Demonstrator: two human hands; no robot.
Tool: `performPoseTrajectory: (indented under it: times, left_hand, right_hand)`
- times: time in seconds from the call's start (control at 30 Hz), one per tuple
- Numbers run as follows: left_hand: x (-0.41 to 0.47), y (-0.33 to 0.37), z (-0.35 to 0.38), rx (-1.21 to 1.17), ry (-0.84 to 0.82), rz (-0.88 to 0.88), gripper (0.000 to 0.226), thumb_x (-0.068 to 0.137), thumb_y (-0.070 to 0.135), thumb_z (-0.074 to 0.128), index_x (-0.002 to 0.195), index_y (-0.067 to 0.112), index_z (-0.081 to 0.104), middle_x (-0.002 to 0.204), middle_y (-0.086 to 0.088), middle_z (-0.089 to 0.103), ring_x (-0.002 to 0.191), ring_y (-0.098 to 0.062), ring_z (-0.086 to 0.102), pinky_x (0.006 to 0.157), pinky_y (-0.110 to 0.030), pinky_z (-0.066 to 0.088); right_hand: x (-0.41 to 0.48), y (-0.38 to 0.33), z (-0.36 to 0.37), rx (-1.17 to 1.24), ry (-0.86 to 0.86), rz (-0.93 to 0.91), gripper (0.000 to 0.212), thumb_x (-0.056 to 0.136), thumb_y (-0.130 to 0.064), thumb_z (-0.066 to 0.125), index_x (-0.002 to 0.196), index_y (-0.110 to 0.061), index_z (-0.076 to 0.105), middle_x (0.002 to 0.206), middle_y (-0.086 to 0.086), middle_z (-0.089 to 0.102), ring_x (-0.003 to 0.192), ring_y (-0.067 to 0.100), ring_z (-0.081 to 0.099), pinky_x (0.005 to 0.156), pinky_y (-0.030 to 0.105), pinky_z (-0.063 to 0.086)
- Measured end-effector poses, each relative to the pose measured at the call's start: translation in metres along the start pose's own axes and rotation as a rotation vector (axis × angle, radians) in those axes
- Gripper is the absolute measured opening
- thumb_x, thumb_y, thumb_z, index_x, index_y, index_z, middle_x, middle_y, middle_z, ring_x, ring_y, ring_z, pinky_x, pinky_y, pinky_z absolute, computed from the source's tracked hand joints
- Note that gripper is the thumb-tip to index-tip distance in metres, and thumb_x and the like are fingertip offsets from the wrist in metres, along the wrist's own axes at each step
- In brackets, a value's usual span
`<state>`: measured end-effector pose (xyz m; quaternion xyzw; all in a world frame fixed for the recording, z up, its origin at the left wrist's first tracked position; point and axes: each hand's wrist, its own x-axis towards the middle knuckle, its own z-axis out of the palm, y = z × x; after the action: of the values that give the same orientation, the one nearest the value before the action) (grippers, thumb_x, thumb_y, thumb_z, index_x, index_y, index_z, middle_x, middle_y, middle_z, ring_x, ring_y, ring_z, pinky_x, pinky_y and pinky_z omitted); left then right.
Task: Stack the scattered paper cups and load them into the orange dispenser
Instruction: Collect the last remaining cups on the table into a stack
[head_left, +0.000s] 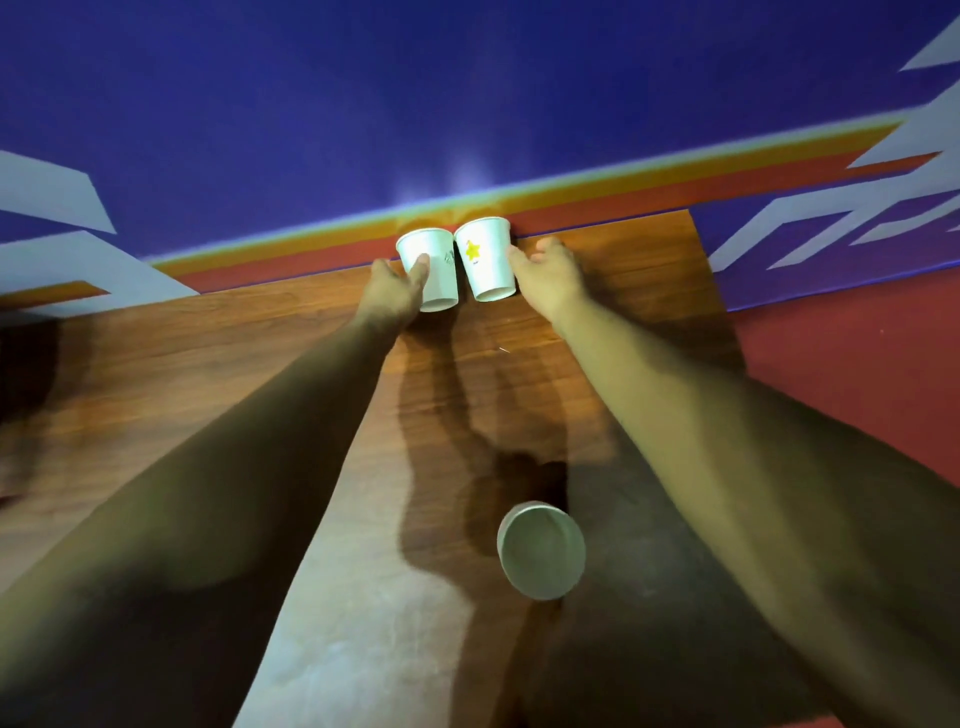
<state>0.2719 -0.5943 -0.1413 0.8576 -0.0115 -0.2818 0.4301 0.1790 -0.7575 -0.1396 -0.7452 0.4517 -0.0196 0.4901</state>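
Observation:
Two white paper cups stand upright side by side at the far edge of the wooden table. My left hand (396, 296) is wrapped around the left cup (439, 270), with a finger across its front. The right cup (488, 262) bears a yellow star. My right hand (550, 278) is just to its right, fingers apart, with one fingertip touching the cup's side. A third paper cup (541, 551) stands upside down on the near part of the table, between my forearms. No orange dispenser is in view.
The wooden table (208, 364) butts against a wall painted blue with orange and red stripes (623, 187). Its right edge ends near a red floor area (857, 374). My forearms cast long shadows across the middle of the tabletop.

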Motion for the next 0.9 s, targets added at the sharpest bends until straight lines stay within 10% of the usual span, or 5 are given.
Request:
performPoseTrajectory:
  times: [0.2, 0.5, 0.63, 0.77, 0.9]
  left_hand:
    - [-0.001, -0.003, 0.0, -0.239, -0.104, 0.008, 0.054, 0.093, 0.037, 0.067, 0.135, 0.009, 0.048, 0.125, -0.011, 0.063, 0.114, -0.032, 0.066, 0.091, -0.048, 0.057]
    - [-0.088, -0.018, -0.021, -0.548, -0.224, 0.098, 0.041, 0.099, 0.017, 0.063, 0.137, 0.01, 0.048, 0.12, -0.008, 0.07, 0.102, -0.02, 0.071, 0.078, -0.037, 0.061]
    - [-0.135, -0.005, -0.036, -0.527, -0.253, 0.193, 0.046, 0.095, 0.021, 0.068, 0.136, 0.016, 0.048, 0.122, -0.006, 0.07, 0.111, -0.019, 0.067, 0.085, -0.037, 0.059]
    - [-0.172, 0.0, -0.043, -0.486, -0.329, 0.289, 0.058, 0.087, 0.02, 0.075, 0.136, 0.013, 0.045, 0.133, -0.015, 0.063, 0.119, -0.02, 0.06, 0.097, -0.04, 0.054]
    - [-0.202, 0.004, -0.047, -0.472, -0.398, 0.323, 0.057, 0.084, 0.017, 0.078, 0.132, 0.021, 0.048, 0.12, 0.008, 0.067, 0.114, -0.011, 0.061, 0.092, -0.031, 0.055]
  right_hand:
    - [0.01, 0.013, 0.026, 0.105, -0.084, 0.018, 0.071, 0.072, -0.062, 0.065, 0.118, -0.009, 0.06, 0.112, 0.01, 0.067, 0.101, 0.03, 0.066, 0.086, 0.048, 0.056]
    - [-0.079, 0.009, -0.025, 0.35, -0.255, -0.067, 0.091, 0.078, -0.016, 0.079, 0.15, -0.033, 0.027, 0.116, 0.017, 0.064, 0.1, 0.027, 0.068, 0.087, 0.044, 0.057]
    - [-0.136, 0.004, -0.055, 0.409, -0.261, -0.132, 0.082, 0.081, -0.014, 0.077, 0.145, -0.037, 0.032, 0.12, 0.011, 0.063, 0.101, 0.016, 0.066, 0.073, 0.022, 0.054]
    - [-0.188, 0.007, -0.079, 0.49, -0.145, -0.126, 0.06, 0.078, -0.051, 0.074, 0.131, -0.041, 0.048, 0.131, 0.0, 0.059, 0.118, 0.011, 0.059, 0.098, 0.041, 0.052]
    - [-0.231, 0.014, -0.101, 0.554, -0.047, -0.164, 0.041, 0.087, -0.019, 0.071, 0.123, -0.018, 0.052, 0.113, -0.001, 0.067, 0.098, 0.005, 0.063, 0.09, 0.037, 0.05]
